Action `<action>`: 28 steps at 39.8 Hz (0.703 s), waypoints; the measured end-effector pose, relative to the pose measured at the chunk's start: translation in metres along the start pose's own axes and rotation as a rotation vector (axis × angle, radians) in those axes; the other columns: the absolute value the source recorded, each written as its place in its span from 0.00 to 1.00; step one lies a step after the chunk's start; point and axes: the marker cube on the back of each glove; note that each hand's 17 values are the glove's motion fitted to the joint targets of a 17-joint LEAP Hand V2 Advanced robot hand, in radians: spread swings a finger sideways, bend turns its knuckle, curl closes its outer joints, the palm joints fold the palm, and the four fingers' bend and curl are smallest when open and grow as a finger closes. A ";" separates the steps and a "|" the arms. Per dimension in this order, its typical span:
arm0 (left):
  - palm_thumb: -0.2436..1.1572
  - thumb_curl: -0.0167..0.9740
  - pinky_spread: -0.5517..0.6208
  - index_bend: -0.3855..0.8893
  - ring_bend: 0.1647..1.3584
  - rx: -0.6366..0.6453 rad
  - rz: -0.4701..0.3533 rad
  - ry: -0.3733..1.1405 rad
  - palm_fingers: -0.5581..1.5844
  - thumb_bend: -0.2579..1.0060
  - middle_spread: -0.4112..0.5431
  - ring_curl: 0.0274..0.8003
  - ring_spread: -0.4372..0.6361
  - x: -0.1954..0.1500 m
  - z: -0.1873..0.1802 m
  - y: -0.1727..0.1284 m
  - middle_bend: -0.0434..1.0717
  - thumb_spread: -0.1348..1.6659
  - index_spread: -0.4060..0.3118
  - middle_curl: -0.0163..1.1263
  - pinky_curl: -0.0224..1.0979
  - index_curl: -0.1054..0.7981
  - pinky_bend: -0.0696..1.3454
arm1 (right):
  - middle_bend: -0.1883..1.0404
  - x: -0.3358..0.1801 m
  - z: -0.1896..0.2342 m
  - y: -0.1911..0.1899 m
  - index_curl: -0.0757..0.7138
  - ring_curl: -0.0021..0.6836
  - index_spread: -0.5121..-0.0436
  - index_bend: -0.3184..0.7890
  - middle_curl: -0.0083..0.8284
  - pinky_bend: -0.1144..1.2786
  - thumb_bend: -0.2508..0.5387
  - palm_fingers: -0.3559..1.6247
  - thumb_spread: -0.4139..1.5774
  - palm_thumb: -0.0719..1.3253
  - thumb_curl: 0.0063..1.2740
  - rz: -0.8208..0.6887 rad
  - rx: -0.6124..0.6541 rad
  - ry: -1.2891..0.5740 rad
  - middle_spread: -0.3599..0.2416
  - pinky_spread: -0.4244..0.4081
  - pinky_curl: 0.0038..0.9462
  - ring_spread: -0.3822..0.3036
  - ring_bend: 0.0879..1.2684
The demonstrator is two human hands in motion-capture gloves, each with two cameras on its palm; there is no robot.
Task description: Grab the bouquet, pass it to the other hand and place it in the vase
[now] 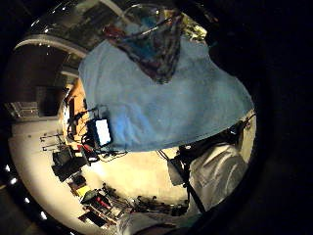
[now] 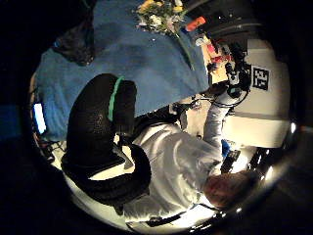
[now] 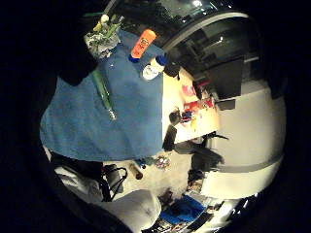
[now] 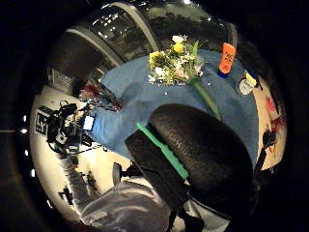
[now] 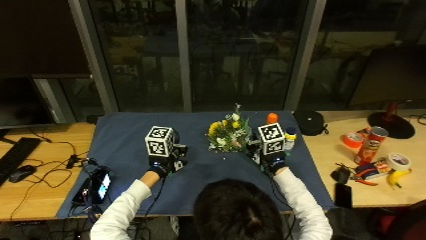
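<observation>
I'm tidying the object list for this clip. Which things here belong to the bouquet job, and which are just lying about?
For the job: bouquet; vase.
Lying about: orange bottle, black pouch, crisps can, tape rolls, banana, phone, keyboard, mouse.

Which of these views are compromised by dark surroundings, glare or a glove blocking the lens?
Outside view: the windows are dark with faint reflections, while the bouquet stays readable. Both thumb side palm views: gloved fingers block much of the blue cloth. Every palm view bends the table edges and is ringed in black. Left little finger side palm view: the vase is dim.
</observation>
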 end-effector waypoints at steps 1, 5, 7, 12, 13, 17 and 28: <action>0.34 0.07 0.46 0.45 0.21 0.001 0.000 -0.003 0.61 0.32 0.41 0.08 0.41 0.000 0.000 0.000 0.30 0.33 0.51 0.09 0.09 0.18 0.30 | 0.32 -0.001 0.000 0.000 0.11 0.11 0.70 0.36 0.06 0.37 0.43 0.36 0.42 0.16 0.02 -0.001 -0.002 -0.004 0.61 0.59 0.09 0.59 0.26; 0.36 0.10 0.45 0.43 0.23 0.012 0.008 -0.026 0.59 0.33 0.39 0.19 0.42 0.003 0.001 -0.003 0.30 0.48 0.49 0.17 0.18 0.24 0.32 | 0.33 -0.004 -0.003 0.001 0.16 0.21 0.53 0.37 0.12 0.39 0.43 0.34 0.54 0.18 0.04 -0.004 -0.019 -0.040 0.61 0.62 0.16 0.60 0.30; 0.37 0.12 0.45 0.43 0.23 0.018 0.019 -0.025 0.59 0.33 0.39 0.22 0.42 0.006 0.003 -0.006 0.29 0.53 0.48 0.20 0.20 0.26 0.31 | 0.33 -0.004 -0.002 0.001 0.18 0.24 0.47 0.37 0.15 0.40 0.42 0.33 0.59 0.17 0.04 -0.008 -0.028 -0.058 0.61 0.63 0.19 0.60 0.32; 0.37 0.16 0.45 0.42 0.23 0.015 0.043 0.012 0.58 0.32 0.38 0.26 0.42 0.016 0.010 -0.014 0.28 0.63 0.47 0.23 0.23 0.31 0.31 | 0.34 -0.001 0.003 -0.001 0.20 0.28 0.38 0.38 0.20 0.42 0.39 0.32 0.67 0.18 0.06 -0.006 -0.068 -0.096 0.62 0.65 0.23 0.61 0.34; 0.37 0.16 0.45 0.42 0.23 0.021 0.046 0.022 0.58 0.31 0.38 0.26 0.42 0.019 0.011 -0.016 0.28 0.64 0.47 0.24 0.24 0.31 0.30 | 0.34 0.000 0.004 -0.002 0.20 0.30 0.37 0.37 0.21 0.42 0.39 0.32 0.68 0.18 0.07 -0.003 -0.082 -0.103 0.62 0.65 0.23 0.61 0.35; 0.37 0.18 0.46 0.41 0.25 0.080 0.067 0.052 0.52 0.30 0.45 0.30 0.44 0.033 0.012 -0.021 0.17 0.68 0.49 0.24 0.27 0.33 0.33 | 0.34 0.007 0.009 -0.002 0.18 0.34 0.34 0.32 0.24 0.47 0.36 0.36 0.72 0.17 0.08 0.015 -0.139 -0.117 0.63 0.62 0.26 0.58 0.43; 0.31 0.21 0.62 0.37 0.34 0.261 0.191 0.027 0.37 0.21 0.64 0.35 0.56 0.081 0.024 -0.030 0.17 0.70 0.59 0.22 0.30 0.33 0.35 | 0.36 0.040 0.020 -0.021 0.13 0.45 0.50 0.29 0.32 0.58 0.30 0.38 0.74 0.17 0.12 0.212 -0.266 -0.212 0.66 0.60 0.34 0.53 0.56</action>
